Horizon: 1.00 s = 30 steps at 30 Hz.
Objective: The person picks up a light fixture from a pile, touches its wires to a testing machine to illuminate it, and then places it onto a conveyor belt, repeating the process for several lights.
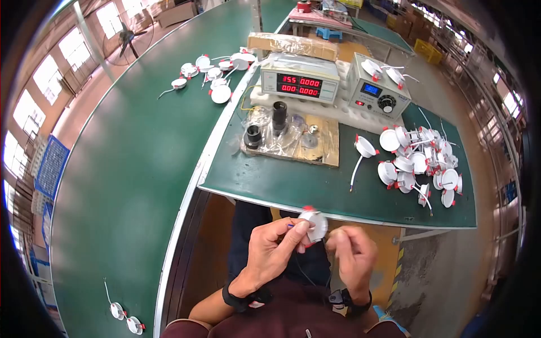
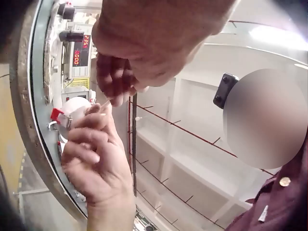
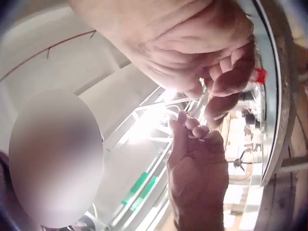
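Observation:
A small white round downlight (image 1: 316,225) with red-tipped clips is pinched between the thumb and fingers of my left hand (image 1: 270,250). A short blue wire end (image 1: 291,226) shows by the left thumb. My right hand (image 1: 355,256) is just right of the downlight, blurred, its fingers bent toward the thumb; I cannot tell whether a wire is between them. The left wrist view has the left hand (image 2: 149,43) above and the right hand (image 2: 96,159) below, fingertips close together. In the right wrist view, the right hand (image 3: 202,53) covers most of the downlight.
Many white downlights (image 1: 420,160) are heaped at the bench's right. Behind stand a red-digit meter (image 1: 298,83) and a grey box with a dial (image 1: 377,90). A wooden board (image 1: 324,152) carries black sockets. More downlights (image 1: 221,94) lie on the green table (image 1: 129,169) at left.

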Motion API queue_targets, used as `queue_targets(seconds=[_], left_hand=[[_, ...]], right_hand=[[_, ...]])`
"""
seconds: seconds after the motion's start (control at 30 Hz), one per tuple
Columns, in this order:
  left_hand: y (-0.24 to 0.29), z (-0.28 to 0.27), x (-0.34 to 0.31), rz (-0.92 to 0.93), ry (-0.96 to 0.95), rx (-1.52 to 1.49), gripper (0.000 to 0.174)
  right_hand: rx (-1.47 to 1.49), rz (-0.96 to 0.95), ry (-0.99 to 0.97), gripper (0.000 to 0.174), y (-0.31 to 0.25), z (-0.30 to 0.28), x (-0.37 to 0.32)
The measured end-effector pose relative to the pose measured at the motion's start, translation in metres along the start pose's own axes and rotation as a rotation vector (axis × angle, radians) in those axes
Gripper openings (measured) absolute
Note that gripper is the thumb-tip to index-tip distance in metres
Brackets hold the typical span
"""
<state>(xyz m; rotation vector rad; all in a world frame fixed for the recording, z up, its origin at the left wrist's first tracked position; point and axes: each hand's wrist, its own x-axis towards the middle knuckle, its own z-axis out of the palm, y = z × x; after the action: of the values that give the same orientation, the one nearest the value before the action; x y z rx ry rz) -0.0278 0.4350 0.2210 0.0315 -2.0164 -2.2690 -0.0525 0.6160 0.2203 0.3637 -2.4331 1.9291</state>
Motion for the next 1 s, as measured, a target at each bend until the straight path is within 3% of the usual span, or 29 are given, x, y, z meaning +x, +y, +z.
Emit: queue_targets(seconds=[0.03,0.1,0.13,0.17,0.27,0.37,0.5,0.57,0.6,0.63,0.73,0.77,0.87,0.9,0.97,1.0], left_hand=[[0.000,-0.002,-0.002,-0.002,-0.012,-0.035,0.025],[0.004,-0.001,-0.004,-0.005,-0.054,-0.103,0.027],[0.009,-0.001,-0.003,0.003,-0.091,-0.093,0.027],[0.010,-0.005,0.000,0.030,-0.101,-0.035,0.026],[0.009,-0.022,0.006,0.101,-0.051,0.189,0.022],[0.009,-0.023,0.003,-0.089,0.035,-0.057,0.020],[-0.001,-0.019,0.010,-0.020,0.071,-0.091,0.022],[-0.007,-0.016,0.014,0.105,0.130,0.128,0.023],[-0.012,-0.014,0.019,0.180,0.163,0.253,0.023],[-0.016,-0.013,0.022,0.257,0.198,0.376,0.023],[-0.033,-0.012,0.024,0.157,0.188,0.283,0.022],[-0.035,-0.010,0.019,0.010,0.167,0.196,0.021],[-0.047,-0.005,0.015,0.020,0.189,0.178,0.020],[-0.048,-0.009,0.015,0.015,0.123,0.203,0.025],[-0.051,-0.003,0.014,-0.122,0.027,-0.088,0.039],[-0.062,-0.009,0.016,-0.164,-0.135,-0.200,0.051]], right_hand=[[-0.111,-0.289,0.095,0.019,-0.003,0.002,0.000],[-0.292,-0.397,-0.072,0.033,-0.025,0.004,0.013],[-0.128,-0.344,-0.216,0.041,-0.016,0.011,0.013],[0.050,-0.045,-0.346,0.043,-0.028,0.013,0.010],[-0.032,-0.029,-0.332,0.030,-0.015,0.020,0.013],[-0.037,0.001,-0.330,0.020,-0.007,0.020,0.012],[0.083,0.057,-0.307,0.015,-0.007,0.021,0.017],[0.172,0.136,-0.360,0.015,-0.003,0.020,0.023],[0.055,0.095,-0.398,0.015,-0.004,0.017,0.029],[0.094,0.102,-0.348,0.016,-0.001,0.017,0.031],[0.233,0.157,-0.230,0.017,0.003,0.024,0.036],[0.298,0.167,-0.228,0.018,0.004,0.025,0.039],[0.419,0.214,-0.210,0.021,0.022,0.030,0.045],[0.427,0.187,-0.168,0.023,0.024,0.032,0.048],[0.599,0.288,-0.109,0.023,0.028,0.030,0.055],[0.603,0.243,-0.104,0.023,0.036,0.028,0.059]])
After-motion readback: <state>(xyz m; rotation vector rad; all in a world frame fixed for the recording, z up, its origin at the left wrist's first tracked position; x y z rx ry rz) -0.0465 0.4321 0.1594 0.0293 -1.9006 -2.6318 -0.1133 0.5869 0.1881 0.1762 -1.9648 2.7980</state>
